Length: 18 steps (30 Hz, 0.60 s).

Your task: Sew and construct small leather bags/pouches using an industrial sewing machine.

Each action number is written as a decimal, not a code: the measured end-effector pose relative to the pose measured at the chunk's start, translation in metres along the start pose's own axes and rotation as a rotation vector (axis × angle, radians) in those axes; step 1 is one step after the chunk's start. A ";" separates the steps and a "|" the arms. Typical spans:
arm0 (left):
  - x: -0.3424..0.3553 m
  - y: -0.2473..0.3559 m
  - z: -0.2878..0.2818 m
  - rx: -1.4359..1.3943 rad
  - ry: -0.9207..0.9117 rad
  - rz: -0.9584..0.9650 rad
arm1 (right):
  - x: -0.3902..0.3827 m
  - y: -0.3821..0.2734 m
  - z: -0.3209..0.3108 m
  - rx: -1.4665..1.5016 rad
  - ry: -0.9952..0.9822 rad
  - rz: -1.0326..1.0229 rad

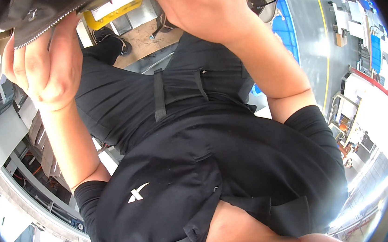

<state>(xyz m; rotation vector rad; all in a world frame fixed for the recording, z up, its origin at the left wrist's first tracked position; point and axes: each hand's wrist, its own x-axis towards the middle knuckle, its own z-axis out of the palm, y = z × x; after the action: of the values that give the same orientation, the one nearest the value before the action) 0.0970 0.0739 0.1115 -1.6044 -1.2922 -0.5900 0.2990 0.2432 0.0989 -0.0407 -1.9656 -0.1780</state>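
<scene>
Hands raised near my head: left hand (44,65) clenched on dark zippered fabric (34,15) at top left. Right hand (202,8) up beside it, grip unclear. Yellow device (113,7) between. Judging mid-adjustment; next needs steady hold.

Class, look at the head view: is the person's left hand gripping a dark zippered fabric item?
Yes: the left hand is closed on the edge of a dark fabric item with a zipper along it.

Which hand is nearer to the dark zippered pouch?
Left. The left hand grips the dark zippered pouch at its lower edge; the right hand is raised off to its right, apart from it.
</scene>
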 end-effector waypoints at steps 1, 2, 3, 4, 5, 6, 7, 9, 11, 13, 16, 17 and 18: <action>0.003 0.000 -0.001 -0.018 -0.014 0.005 | 0.001 0.001 -0.001 -0.004 -0.005 -0.001; 0.004 0.001 -0.002 -0.036 -0.029 0.010 | 0.001 0.002 -0.002 -0.011 -0.006 -0.024; 0.004 0.002 -0.001 -0.040 -0.026 0.008 | 0.002 0.003 -0.003 -0.018 -0.006 -0.047; 0.002 0.001 0.000 -0.066 -0.019 0.008 | 0.001 0.003 -0.004 -0.020 -0.007 -0.047; 0.001 0.001 0.001 -0.093 -0.012 0.009 | 0.001 0.002 -0.005 -0.028 -0.035 -0.045; -0.001 0.001 0.001 -0.095 -0.011 0.010 | 0.000 0.001 -0.006 -0.037 -0.063 -0.042; -0.003 0.001 0.002 -0.093 -0.010 0.012 | 0.000 -0.001 -0.006 -0.039 -0.063 -0.041; -0.003 0.003 0.002 -0.094 -0.011 0.016 | -0.001 -0.006 -0.006 0.030 -0.045 0.018; 0.000 0.005 0.001 -0.099 -0.001 0.016 | 0.000 -0.002 -0.006 0.013 -0.046 -0.008; 0.000 0.007 -0.001 -0.079 -0.022 0.016 | -0.001 0.001 -0.005 -0.004 -0.047 -0.036; -0.001 0.011 -0.005 -0.040 -0.076 0.002 | -0.004 0.005 0.000 -0.022 -0.009 -0.042; -0.001 0.012 -0.005 -0.022 -0.110 -0.010 | -0.006 0.007 0.002 -0.028 -0.005 -0.054; -0.001 0.010 -0.002 -0.021 -0.109 -0.008 | -0.007 0.009 0.004 -0.034 -0.001 -0.068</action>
<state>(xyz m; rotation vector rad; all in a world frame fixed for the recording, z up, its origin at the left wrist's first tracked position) 0.1062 0.0722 0.1081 -1.6684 -1.3772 -0.5290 0.2992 0.2527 0.0921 0.0037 -1.9664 -0.2556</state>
